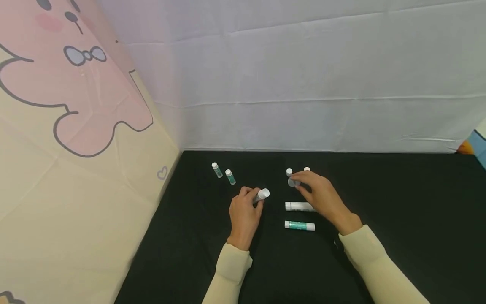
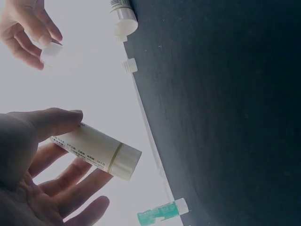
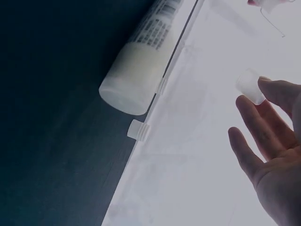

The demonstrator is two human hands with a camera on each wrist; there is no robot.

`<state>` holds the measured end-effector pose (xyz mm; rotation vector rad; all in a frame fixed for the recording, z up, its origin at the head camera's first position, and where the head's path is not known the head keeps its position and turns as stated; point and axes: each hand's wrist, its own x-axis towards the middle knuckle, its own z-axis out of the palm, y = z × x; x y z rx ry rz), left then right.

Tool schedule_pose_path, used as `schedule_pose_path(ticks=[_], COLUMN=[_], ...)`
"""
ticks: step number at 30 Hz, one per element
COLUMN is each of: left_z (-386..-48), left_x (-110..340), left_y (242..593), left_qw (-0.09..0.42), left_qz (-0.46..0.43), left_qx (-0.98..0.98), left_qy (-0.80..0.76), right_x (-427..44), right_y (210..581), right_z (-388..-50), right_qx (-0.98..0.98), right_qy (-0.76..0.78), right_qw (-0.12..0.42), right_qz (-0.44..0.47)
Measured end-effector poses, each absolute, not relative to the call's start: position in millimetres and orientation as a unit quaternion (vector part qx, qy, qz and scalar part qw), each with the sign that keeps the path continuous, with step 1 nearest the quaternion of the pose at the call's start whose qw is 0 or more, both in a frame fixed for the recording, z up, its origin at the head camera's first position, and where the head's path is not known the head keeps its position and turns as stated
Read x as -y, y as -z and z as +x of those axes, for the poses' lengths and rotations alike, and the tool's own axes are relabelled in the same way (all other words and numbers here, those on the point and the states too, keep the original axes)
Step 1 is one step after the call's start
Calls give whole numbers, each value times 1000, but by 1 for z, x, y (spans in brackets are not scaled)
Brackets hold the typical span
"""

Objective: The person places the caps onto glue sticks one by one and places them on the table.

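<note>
My left hand (image 1: 244, 215) grips a white tube (image 1: 262, 194) between thumb and fingers; the left wrist view shows small print on the tube (image 2: 89, 145). Off to the right, my right hand (image 1: 322, 198) pinches a small translucent cap (image 1: 291, 182) between thumb and fingertips, and the cap (image 3: 250, 86) hangs in the air in the right wrist view. Just behind this hand are two small white caps, one (image 1: 289, 172) at its fingertips and one (image 1: 307, 169) partly hidden. Nearer me lie a white tube (image 1: 298, 206), its right end behind the hand, and a green-labelled tube (image 1: 299, 226).
Two small green-labelled tubes, one (image 1: 217, 170) and the other (image 1: 230, 177), are at the back left of the black table (image 1: 182, 253). A white cloth wall (image 1: 303, 76) rises behind the table, and a printed cream cloth (image 1: 95, 202) stands along its left side.
</note>
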<state>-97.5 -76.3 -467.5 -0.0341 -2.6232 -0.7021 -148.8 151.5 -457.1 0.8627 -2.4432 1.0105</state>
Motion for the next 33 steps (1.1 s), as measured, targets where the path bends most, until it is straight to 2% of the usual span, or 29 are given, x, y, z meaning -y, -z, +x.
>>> schedule_pose_path(ticks=[14,21,33], left_z=[-98,-97,-95], left_x=[68,65,59], left_y=[468,468,470], left_qw=[214,202,210], left_qz=[-32,-37,-50], left_qx=[949,952,954], left_qy=[230,227,209], right_x=[-149,-147,-144], right_y=[454,453,454], right_z=[-133,-125,-118], right_qx=[858,847,817], right_qy=[-368,-373,-390], right_qw=[178,186,196], right_qz=[310,329,375])
